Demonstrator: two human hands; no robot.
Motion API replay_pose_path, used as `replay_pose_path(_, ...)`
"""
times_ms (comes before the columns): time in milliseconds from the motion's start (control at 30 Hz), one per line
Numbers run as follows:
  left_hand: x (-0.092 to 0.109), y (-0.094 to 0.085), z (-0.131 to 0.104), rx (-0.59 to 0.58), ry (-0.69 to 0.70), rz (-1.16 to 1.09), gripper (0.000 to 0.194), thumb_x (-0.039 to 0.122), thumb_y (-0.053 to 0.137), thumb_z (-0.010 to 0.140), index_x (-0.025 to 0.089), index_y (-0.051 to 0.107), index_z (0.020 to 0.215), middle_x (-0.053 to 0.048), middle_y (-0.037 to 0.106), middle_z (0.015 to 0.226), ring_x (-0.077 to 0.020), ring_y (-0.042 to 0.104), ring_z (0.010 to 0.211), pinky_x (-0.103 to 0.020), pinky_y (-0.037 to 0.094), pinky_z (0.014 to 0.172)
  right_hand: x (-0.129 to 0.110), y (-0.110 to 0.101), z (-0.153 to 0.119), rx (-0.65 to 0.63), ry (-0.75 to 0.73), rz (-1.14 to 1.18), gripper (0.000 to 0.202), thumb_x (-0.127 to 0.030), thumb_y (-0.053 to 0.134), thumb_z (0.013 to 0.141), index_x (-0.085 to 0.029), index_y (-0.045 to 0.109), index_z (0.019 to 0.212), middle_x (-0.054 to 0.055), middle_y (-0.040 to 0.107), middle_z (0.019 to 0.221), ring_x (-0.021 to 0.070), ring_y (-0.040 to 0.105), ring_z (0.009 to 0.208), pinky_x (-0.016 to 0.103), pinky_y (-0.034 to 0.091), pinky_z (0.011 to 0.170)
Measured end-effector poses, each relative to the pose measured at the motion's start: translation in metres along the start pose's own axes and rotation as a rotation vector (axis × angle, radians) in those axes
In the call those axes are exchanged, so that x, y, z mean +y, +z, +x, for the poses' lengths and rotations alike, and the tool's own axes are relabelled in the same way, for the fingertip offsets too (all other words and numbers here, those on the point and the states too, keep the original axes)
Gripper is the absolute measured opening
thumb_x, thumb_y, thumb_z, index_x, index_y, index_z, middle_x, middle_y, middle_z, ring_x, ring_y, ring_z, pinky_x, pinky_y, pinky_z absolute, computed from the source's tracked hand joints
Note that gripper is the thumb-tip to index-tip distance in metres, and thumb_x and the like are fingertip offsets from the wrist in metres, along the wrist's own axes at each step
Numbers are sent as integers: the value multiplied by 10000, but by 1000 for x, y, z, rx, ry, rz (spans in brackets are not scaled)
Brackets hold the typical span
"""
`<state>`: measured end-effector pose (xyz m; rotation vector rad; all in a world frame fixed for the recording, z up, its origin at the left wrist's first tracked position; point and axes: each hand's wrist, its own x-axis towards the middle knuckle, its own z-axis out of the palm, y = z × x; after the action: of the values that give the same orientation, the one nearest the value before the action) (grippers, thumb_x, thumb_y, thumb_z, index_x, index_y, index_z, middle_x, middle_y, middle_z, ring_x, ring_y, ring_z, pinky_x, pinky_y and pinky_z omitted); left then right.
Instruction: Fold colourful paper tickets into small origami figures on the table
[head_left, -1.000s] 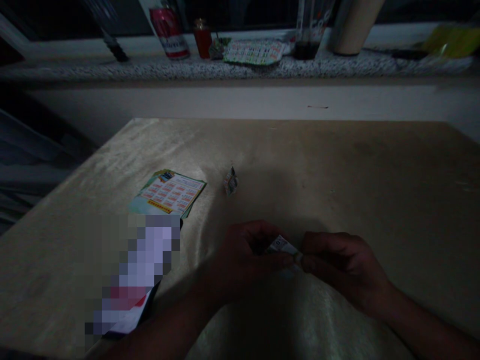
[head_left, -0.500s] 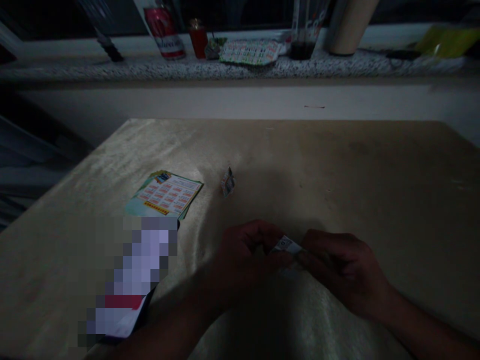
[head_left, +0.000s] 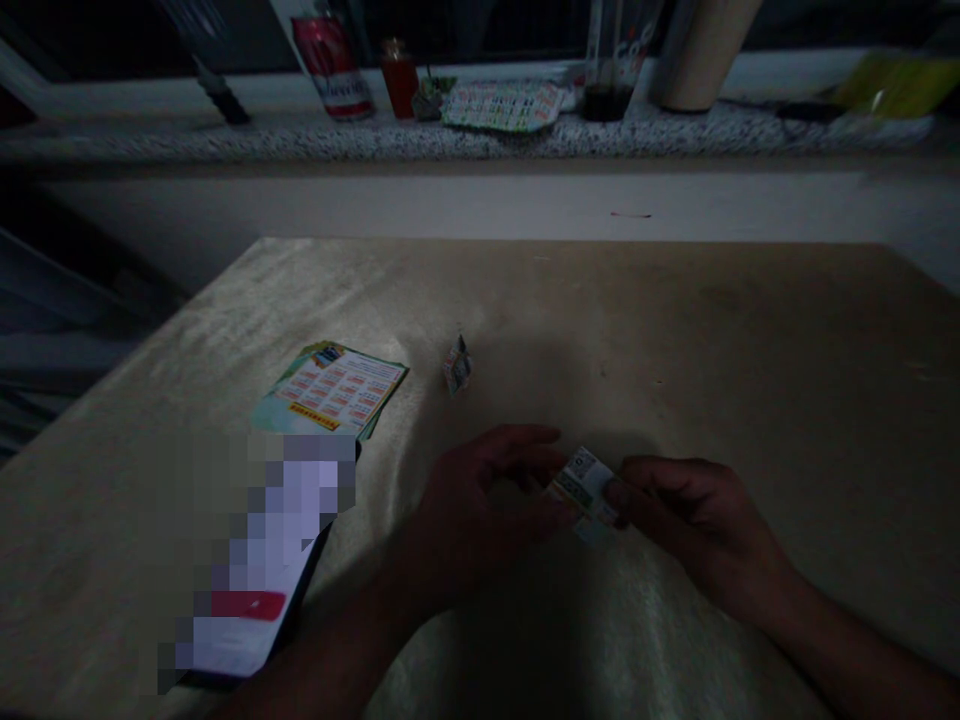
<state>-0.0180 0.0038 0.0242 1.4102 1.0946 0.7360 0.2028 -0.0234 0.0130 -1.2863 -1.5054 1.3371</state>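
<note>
A small folded printed ticket point(head_left: 587, 480) with a QR code on its upper corner is between my two hands above the table. My right hand point(head_left: 701, 515) pinches its right edge between thumb and fingers. At its lower left edge, the thumb of my left hand point(head_left: 487, 510) presses against the ticket; the index finger is raised off it and the other fingers are partly hidden behind. Another small folded printed paper point(head_left: 458, 366) stands on the table beyond my left hand. Farther left lies a stack of printed tickets point(head_left: 337, 390) with number grids.
A phone point(head_left: 247, 630) with a lit, mostly blurred-out screen lies left on the table point(head_left: 712, 340). On the speckled windowsill point(head_left: 285, 145) stand a red can point(head_left: 334, 70), a small red bottle point(head_left: 400, 85), a printed packet point(head_left: 502, 105), a glass with dark liquid point(head_left: 609, 95) and a tan cylinder point(head_left: 701, 60).
The ticket in my hands has turned so that more of its printed face shows. My left index finger has lifted off it, and my right hand has shifted slightly right.
</note>
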Motion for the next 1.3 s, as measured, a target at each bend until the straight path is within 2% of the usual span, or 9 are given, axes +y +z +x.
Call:
replay_pose_path(100,-4,-3,-6,-16,347,449,488,174,814,762,255,658,1217,-64,634,1304,-235,602,1177,-379,494,1007,-1,-3,1,12,-29,-124,360,-400,544,987,-191,633,708,-14,535,615,117,472,538,252,361,482)
replay_pose_path(167,-7,-2,-7,-48,472,653,334,141,723,850,242,664,1163,-64,611,1284,-226,570,1171,-387,474,1015,-1,-5,3,-4,-107,-301,361,-357,490,1015,-193,619,719,-5,533,645,135,500,584,277,396,538)
replay_pose_path(267,-11,0,-3,-152,537,844,123,156,628,945,208,673,1046,-50,654,1148,-218,571,1066,-404,463,982,2,-8,6,-84,-247,-617,298,-251,473,1014,-196,635,770,18,579,708,182,553,716,360,437,719)
replay_pose_path(400,-15,1,1,-230,508,927,82,179,615,968,194,677,1020,-34,668,1049,-215,566,985,-394,461,925,3,-16,5,-84,-294,-858,159,-227,548,968,-211,689,897,53,650,856,242,587,857,426,422,809)
replay_pose_path(600,-15,2,-1,-246,475,938,136,144,587,973,193,677,1062,-43,667,1055,-222,568,986,-388,466,897,0,-27,-1,-193,-430,-788,242,-168,642,903,-256,687,1124,48,672,1049,247,607,976,417,438,861)
replay_pose_path(767,-16,0,-1,-205,498,890,98,173,645,944,210,709,1008,-35,686,1066,-222,588,1003,-399,465,906,3,-26,-1,-230,-455,-853,115,-246,671,935,-286,730,1025,29,698,1037,236,623,966,416,443,873)
replay_pose_path(900,-21,-3,-1,-127,490,848,67,185,690,917,218,744,941,-37,680,1171,-234,584,1099,-420,437,982,8,-26,0,-194,-509,-893,150,-258,603,984,-259,750,1014,55,713,1047,243,626,950,412,464,837)
replay_pose_path(1133,-19,2,-3,-72,303,838,114,233,622,955,208,733,956,-76,568,1387,-276,490,1286,-495,390,1096,14,-24,3,-153,-459,-870,194,-230,540,1007,-201,697,1117,92,669,1106,251,610,1006,423,495,891)
replay_pose_path(1300,-18,11,-3,-33,236,857,164,241,553,981,171,699,952,-132,510,1446,-314,443,1340,-569,349,1115,20,-16,5,-56,-427,-861,141,-248,562,997,-176,683,1003,119,638,1206,290,575,1125,478,463,962)
